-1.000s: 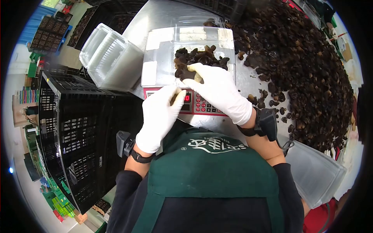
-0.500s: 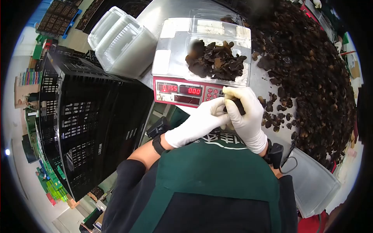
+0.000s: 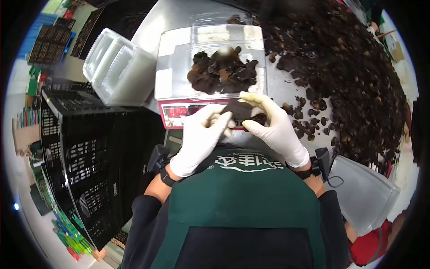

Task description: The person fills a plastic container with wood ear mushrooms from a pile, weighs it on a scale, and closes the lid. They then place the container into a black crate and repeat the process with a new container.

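The left hand (image 3: 201, 134) and right hand (image 3: 274, 127) pinched one dark mushroom piece (image 3: 240, 110), fingers closed on its edges. A scale (image 3: 177, 110) stood just beyond the fingers.

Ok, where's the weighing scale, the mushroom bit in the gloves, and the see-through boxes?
weighing scale (image 3: 174, 114), head view, on its red front panel.
dried fungus piece (image 3: 238, 110), head view, on its dark middle.
stack of clear plastic boxes (image 3: 118, 71), head view, on the top box's side.

Red-fronted scale (image 3: 179, 110) just beyond the left hand (image 3: 199, 134), stacked clear trays (image 3: 118, 71) farther left, black crates (image 3: 89, 152) below them, loose mushroom heap (image 3: 354, 76) beyond the right hand (image 3: 273, 127).
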The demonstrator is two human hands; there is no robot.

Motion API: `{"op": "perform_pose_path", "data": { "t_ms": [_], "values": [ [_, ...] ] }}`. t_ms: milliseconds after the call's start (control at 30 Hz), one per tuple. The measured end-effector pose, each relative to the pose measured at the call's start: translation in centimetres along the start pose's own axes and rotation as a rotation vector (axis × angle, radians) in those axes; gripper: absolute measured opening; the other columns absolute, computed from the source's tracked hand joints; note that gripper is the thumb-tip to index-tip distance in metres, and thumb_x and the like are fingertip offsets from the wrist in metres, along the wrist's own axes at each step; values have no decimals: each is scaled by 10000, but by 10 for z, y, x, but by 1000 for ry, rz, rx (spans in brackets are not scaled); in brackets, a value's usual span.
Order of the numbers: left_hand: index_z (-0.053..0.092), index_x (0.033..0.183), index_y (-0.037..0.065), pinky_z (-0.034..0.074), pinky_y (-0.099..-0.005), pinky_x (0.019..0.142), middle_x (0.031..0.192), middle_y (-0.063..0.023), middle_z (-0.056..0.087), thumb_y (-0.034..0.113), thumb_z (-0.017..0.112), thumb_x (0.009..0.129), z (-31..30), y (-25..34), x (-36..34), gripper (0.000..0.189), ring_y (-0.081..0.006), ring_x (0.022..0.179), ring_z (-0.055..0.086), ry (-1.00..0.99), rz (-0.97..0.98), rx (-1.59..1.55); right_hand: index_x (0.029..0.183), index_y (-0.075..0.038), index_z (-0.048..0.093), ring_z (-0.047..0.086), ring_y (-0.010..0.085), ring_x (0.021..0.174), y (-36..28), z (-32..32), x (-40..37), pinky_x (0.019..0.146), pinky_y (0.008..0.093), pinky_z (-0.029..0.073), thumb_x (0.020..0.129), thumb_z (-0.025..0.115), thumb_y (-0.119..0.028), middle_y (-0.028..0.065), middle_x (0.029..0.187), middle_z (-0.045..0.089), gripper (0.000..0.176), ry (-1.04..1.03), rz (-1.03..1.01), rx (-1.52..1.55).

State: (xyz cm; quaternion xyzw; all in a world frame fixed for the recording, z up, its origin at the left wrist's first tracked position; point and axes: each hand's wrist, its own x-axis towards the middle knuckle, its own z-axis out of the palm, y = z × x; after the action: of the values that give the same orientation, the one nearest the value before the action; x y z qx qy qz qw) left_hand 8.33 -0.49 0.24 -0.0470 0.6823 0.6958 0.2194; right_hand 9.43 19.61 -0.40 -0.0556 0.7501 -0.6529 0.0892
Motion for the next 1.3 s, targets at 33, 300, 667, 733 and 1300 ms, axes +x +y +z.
{"op": "perform_pose_path", "data": {
  "t_ms": [33,300,667,733,1300],
  "values": [
    [659,1117,-20,523,-218,635,840,-67,717,105,629,991,-3,0,1,180,-87,675,657,2,28,23,1299,6,574,595,99,930,-6,-3,2,860,245,499,867,673,-9,71,1200,651,444,-13,24,16],
    [735,1029,13,529,-260,710,929,-64,709,4,756,850,-30,13,33,181,-113,786,654,440,538,310,994,-3,681,630,98,861,-16,-25,34,815,268,519,890,706,-88,39,906,679,137,157,-49,-3],
    [762,953,33,506,-327,917,1100,-101,712,50,695,889,-69,24,76,95,-220,1032,659,291,710,680,978,-30,683,619,58,744,-9,-43,45,613,205,483,948,669,-147,20,878,693,122,308,98,97],
    [736,1055,10,485,-322,976,1128,-110,700,27,665,911,-83,34,67,161,-198,1095,639,315,685,614,989,-80,699,551,29,713,-5,-56,37,551,203,384,980,610,-273,-9,824,658,212,392,233,209],
    [711,1041,37,532,-343,805,981,-143,725,290,717,883,-114,72,121,298,-271,863,702,511,378,1244,1014,-22,691,535,44,642,33,-62,19,524,181,376,929,558,-80,2,771,639,168,260,270,204]
  ]
}}
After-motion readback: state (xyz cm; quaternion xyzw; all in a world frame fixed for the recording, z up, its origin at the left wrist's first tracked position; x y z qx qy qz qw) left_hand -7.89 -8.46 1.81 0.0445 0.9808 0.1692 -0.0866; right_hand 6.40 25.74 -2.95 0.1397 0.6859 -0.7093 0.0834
